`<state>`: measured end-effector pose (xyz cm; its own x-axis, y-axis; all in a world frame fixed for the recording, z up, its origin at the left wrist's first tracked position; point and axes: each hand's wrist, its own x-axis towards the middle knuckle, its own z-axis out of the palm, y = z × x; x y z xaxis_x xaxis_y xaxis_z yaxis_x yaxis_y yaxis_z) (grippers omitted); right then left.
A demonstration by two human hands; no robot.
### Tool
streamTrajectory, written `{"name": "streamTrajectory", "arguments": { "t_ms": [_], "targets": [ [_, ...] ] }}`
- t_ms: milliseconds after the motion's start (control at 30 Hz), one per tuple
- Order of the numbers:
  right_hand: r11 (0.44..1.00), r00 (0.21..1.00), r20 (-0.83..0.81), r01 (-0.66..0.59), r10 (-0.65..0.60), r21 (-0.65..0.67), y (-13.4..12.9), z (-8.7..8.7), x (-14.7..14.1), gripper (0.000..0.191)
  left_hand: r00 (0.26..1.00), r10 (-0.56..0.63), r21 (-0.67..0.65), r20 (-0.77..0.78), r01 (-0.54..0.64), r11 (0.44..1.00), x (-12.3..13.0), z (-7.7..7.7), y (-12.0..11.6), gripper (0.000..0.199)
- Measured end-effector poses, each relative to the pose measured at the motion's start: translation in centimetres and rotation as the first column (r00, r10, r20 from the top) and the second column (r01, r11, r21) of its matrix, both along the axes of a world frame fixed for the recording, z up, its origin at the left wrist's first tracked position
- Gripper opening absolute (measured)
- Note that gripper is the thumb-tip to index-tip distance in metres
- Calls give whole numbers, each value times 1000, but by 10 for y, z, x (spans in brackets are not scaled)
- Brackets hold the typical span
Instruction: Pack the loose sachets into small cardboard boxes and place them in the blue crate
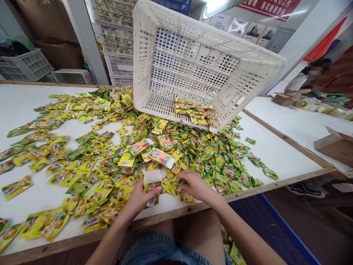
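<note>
My left hand (143,195) is wrapped round a small open box (152,180), its white flap up, near the table's front edge. To its right, my right hand (191,185) has its fingers pinched at the yellow and green packets (168,185); whether a packet is between the fingertips is too small to tell. Several printed boxes (161,157) lie on the pile just beyond my hands. Green packets (228,171) spread to the right, yellow ones (102,191) to the left. A tilted white crate (209,40) faces me behind the pile, with several boxes (193,110) inside.
The white table (16,106) has a wooden front edge (165,218). A blue crate (264,224) stands below it at right. Stacked crates (118,48) rise behind. An open carton (335,145) is on the right table, and a person (299,81) is at the far right.
</note>
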<state>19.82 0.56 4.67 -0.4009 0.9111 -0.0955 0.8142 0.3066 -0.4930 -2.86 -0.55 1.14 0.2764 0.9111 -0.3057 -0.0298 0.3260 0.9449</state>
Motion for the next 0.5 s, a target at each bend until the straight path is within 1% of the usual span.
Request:
{"name": "streamTrajectory", "arguments": {
  "t_ms": [67, 133, 200, 267, 367, 433, 500],
  "targets": [
    [995, 991, 97, -94, 90, 43, 11, -5, -12, 13, 999, -10, -27, 35, 11, 1000, 2, 0, -2, 41],
    [988, 973, 194, -138, 123, 63, 17, -9, -18, 13, 997, -8, -61, 80, 13, 998, 3, 0, -5, 41],
    [985, 959, 246, -160, 140, 62, 18, -11, -19, 12, 993, -12, -85, 113, 22, 996, 4, -2, -7, 43],
    [987, 959, 250, -150, 132, 54, 16, -11, -19, 13, 992, -37, -104, 119, 49, 993, 6, -4, -8, 46],
    [996, 973, 221, -83, 73, 40, 12, -11, -19, 23, 993, -74, -130, 94, 86, 988, 9, -8, -8, 47],
    [998, 972, 228, -56, 48, 27, 10, -14, -18, 20, 992, -89, -129, 86, 100, 987, 10, -7, -8, 44],
    [998, 976, 217, -46, 38, 31, 8, -15, -16, 13, 988, -108, -108, 108, 120, 987, 10, -4, -8, 39]
  ]
}}
